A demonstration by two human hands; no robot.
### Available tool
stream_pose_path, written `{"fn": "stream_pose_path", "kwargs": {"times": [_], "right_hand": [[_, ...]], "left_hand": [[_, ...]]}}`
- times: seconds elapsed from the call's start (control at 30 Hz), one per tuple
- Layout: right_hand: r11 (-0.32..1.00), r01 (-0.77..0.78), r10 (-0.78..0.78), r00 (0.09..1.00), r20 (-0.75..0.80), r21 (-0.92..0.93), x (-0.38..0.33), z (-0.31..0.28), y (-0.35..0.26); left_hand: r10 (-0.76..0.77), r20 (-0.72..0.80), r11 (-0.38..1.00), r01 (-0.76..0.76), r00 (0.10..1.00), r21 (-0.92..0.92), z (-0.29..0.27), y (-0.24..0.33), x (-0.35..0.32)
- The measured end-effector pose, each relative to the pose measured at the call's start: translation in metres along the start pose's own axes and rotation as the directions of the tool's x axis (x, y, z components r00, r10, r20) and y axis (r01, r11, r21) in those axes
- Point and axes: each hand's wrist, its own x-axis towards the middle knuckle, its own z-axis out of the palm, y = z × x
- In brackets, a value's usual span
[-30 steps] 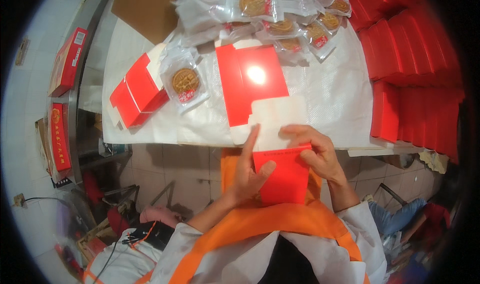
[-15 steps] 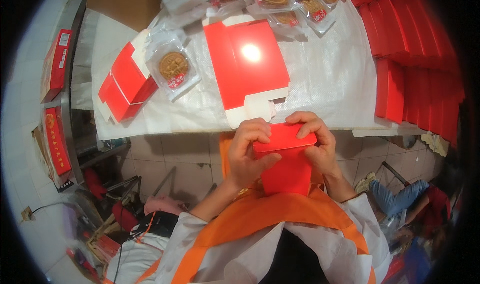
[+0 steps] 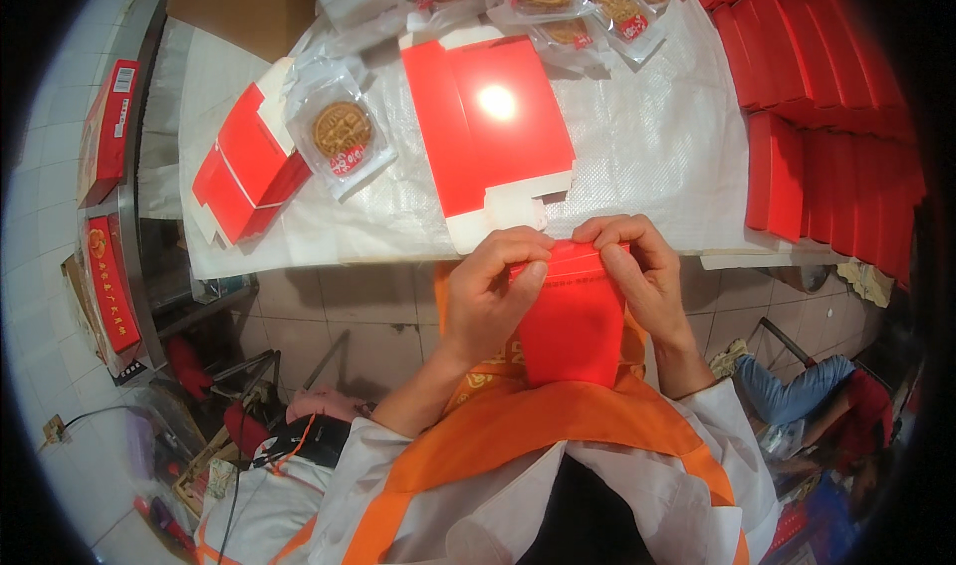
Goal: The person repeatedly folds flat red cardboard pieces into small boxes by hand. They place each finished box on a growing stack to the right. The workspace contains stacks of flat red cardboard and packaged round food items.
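Observation:
Both my hands hold a small red cardboard box [image 3: 571, 331] upright in front of my chest, below the table's near edge. My left hand [image 3: 488, 291] grips its left side, with fingertips pressing on the top flap. My right hand [image 3: 642, 266] holds the right side, fingers curled over the same flap. On the white-covered table [image 3: 637, 157] just beyond lies a flat unfolded red box blank [image 3: 493, 117]. A round brown cake in a clear wrapper [image 3: 342, 134] rests to its left, next to a short stack of folded red blanks [image 3: 244, 172].
Several more wrapped cakes [image 3: 558, 7] lie at the table's far edge. Rows of closed red boxes [image 3: 827, 107] fill the right side. Red cartons [image 3: 110, 266] stand on a metal shelf at left. Another person [image 3: 817, 406] sits low at the right, over the tiled floor.
The box's top flap has come down under my fingers, and both hands have shifted up onto the top edge. The view has tilted slightly toward me.

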Motion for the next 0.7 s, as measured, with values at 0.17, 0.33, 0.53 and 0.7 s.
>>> {"fn": "stream_pose_path", "kwargs": {"times": [0.17, 0.33, 0.53, 0.7], "right_hand": [[0.993, 0.112, -0.112, 0.994, 0.014, 0.034, -0.004, -0.006, 0.016], [0.991, 0.135, -0.132, 0.985, 0.112, -0.019, -0.005, -0.017, 0.021], [0.985, 0.137, -0.07, 0.876, 0.477, -0.106, 0.03, -0.038, -0.008], [0.648, 0.425, -0.366, 0.902, 0.231, -0.632, 0.135, -0.092, -0.055]], "left_hand": [[0.084, 0.034, 0.989, -0.087, 0.996, 0.12, -0.003, -0.009, -0.003], [0.221, 0.102, 0.921, -0.242, 0.97, 0.305, -0.007, -0.014, -0.003], [-0.284, 0.417, 0.806, -0.021, 0.863, 0.592, -0.011, 0.041, 0.047], [-0.194, 0.179, 0.923, 0.118, 0.964, 0.365, -0.047, 0.048, 0.077]]}}
